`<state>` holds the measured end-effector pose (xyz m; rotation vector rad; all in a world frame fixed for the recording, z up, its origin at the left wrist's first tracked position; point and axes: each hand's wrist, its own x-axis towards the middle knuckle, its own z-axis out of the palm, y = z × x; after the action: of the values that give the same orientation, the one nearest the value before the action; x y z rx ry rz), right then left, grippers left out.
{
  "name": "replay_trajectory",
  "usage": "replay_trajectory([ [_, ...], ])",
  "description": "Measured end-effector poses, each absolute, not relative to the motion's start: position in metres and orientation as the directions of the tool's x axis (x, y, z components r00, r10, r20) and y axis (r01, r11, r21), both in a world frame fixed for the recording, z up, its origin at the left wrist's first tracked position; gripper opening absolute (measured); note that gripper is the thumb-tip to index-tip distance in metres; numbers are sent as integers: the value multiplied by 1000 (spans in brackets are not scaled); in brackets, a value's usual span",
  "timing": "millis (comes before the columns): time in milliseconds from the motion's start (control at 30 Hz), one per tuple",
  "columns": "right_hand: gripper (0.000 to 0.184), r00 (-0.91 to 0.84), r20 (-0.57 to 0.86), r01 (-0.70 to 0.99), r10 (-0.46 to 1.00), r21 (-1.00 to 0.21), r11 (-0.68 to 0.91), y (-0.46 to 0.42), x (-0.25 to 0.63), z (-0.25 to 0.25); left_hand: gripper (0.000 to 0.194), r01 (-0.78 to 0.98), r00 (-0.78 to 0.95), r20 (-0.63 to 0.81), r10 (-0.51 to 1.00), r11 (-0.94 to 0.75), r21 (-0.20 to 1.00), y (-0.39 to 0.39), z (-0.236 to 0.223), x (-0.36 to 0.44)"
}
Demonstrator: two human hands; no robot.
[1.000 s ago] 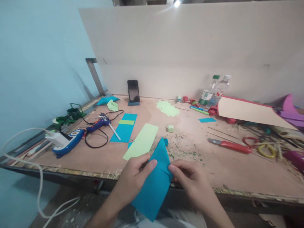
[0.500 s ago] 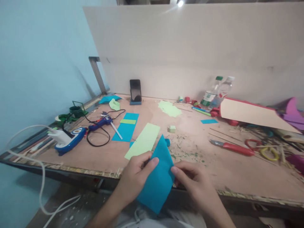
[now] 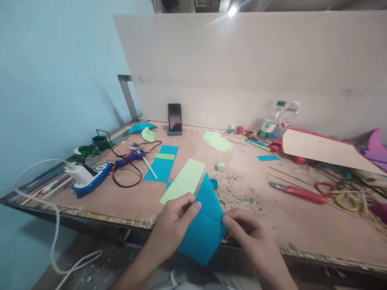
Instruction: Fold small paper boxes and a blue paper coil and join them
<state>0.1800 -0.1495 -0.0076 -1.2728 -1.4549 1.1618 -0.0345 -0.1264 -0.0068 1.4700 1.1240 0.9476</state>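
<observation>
A sheet of blue paper point(image 3: 203, 231), with a pointed top and a slight crease across it, is held up over the table's front edge. My left hand point(image 3: 177, 219) pinches its left side, thumb on the face toward me and fingers behind. On the right side, my right hand point(image 3: 246, 229) pinches the paper's edge between thumb and fingers. Just beyond the sheet lies a light green paper strip point(image 3: 185, 180). A small blue piece point(image 3: 214, 184) shows behind the held paper, and a small pale green block point(image 3: 221, 166) sits farther back.
On the left are a glue gun point(image 3: 131, 158), its looped cord, a blue power strip point(image 3: 93, 180) and a blue sheet point(image 3: 163, 167). A phone point(image 3: 174, 117) stands at the back. To the right lie a red-handled cutter point(image 3: 305, 194), scissors point(image 3: 346, 201), sticks and two bottles point(image 3: 267, 127).
The blue paper's lower end has swung slightly up and to the right, and my right hand has moved a little right with its edge. The camera view has shifted slightly.
</observation>
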Motion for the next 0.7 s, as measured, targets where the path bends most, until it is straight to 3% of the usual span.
replay_trajectory([
  [233,53,-172,-27,169,985,-986,2,-150,180,-5,39,333,543,-5,840,-209,920,-129,1,-34],
  [700,59,-69,22,51,997,-998,25,-149,182,-9,35,383,584,32,811,-310,870,-130,3,-29],
])
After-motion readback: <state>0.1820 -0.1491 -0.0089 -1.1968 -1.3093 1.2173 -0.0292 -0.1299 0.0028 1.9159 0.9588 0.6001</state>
